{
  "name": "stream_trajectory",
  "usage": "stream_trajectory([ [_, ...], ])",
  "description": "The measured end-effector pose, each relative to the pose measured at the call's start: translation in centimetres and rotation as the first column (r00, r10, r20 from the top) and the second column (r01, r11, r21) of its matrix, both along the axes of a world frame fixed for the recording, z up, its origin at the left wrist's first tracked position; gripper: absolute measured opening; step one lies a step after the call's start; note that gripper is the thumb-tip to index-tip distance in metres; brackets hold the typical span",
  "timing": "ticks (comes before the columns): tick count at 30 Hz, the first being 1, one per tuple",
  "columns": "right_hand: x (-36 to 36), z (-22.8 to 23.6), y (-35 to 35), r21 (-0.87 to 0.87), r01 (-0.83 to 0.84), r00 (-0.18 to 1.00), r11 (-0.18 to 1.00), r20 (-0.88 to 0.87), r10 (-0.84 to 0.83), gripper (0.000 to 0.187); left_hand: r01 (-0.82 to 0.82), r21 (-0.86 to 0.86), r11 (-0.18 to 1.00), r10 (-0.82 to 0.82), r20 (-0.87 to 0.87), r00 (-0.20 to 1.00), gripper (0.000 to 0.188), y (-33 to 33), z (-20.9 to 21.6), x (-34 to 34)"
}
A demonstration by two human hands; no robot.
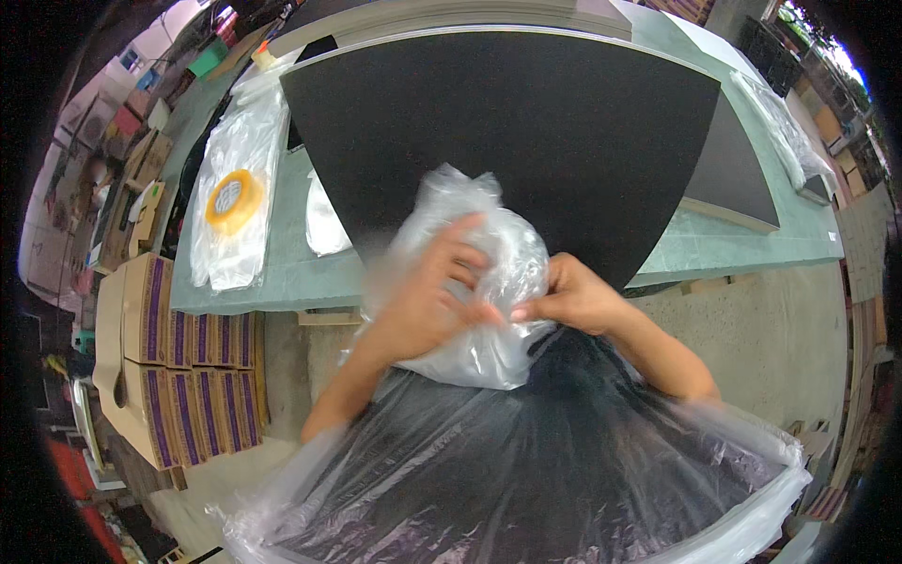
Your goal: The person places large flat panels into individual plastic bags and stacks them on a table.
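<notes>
A bunched clear plastic bag (489, 362) hangs in front of me, over the near part of a large black panel (507, 113). My left hand (437, 287) is smeared by motion, its bent fingers on the bunched plastic and its thumb toward the other hand. Close beside it, my right hand (568, 296) pinches the plastic between thumb and fingers. Wide clear plastic film (526, 470) fans out below both hands, with something dark beneath it. The bunch hides the panel's near middle.
A green-topped table (282, 299) supports the panel. On its left, a yellow tape roll (234, 202) rests on folded plastic bags (235, 258). Stacked cardboard cartons (150, 376) stand at the left. A dark board (728, 179) and wrapped plastic (780, 122) lie to the right.
</notes>
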State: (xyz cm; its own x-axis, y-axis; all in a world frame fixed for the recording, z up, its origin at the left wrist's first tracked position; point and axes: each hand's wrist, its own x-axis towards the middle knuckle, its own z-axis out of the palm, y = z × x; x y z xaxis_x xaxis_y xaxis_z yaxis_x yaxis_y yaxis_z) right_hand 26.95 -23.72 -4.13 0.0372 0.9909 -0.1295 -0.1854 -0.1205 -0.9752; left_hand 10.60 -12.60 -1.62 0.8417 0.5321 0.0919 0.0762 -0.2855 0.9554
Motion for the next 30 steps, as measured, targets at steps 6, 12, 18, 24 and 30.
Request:
stream_trajectory([
  [6, 0.7, -1.4, 0.4, -0.036, -0.017, 1.000, 0.999, 0.006, 0.017, 0.034, 0.100, 0.137, 0.985, -0.100, -0.004, 0.995, 0.061, -0.6, -2.7, 1.5],
  [12, 1.1, -0.7, 0.5, 0.037, -0.004, 0.999, 0.999, 0.051, 0.002, 0.025, 0.102, 0.237, 0.966, -0.123, 0.075, 0.990, 0.051, -0.8, -1.6, 1.8],
  [18, 5.5, -1.0, -0.3, 0.062, 0.365, 0.632, 0.929, -0.750, -0.198, 0.015, -0.437, 0.387, 0.812, 0.501, -0.076, 0.862, 0.034, 6.2, -7.7, -7.8],
  [24, 8.8, 0.8, -3.4, 0.022, 0.346, 0.815, 0.938, -0.503, -0.289, 0.022, -0.778, 0.423, 0.465, 0.807, 0.159, 0.569, 0.032, 8.4, -6.9, -25.3],
  [30, 4.0, 1.6, -0.7, -0.010, -0.055, 0.896, 0.998, -0.441, 0.045, 0.021, -0.854, 0.391, 0.342, 0.758, 0.422, 0.497, 0.024, 6.2, 3.5, -14.3],
])
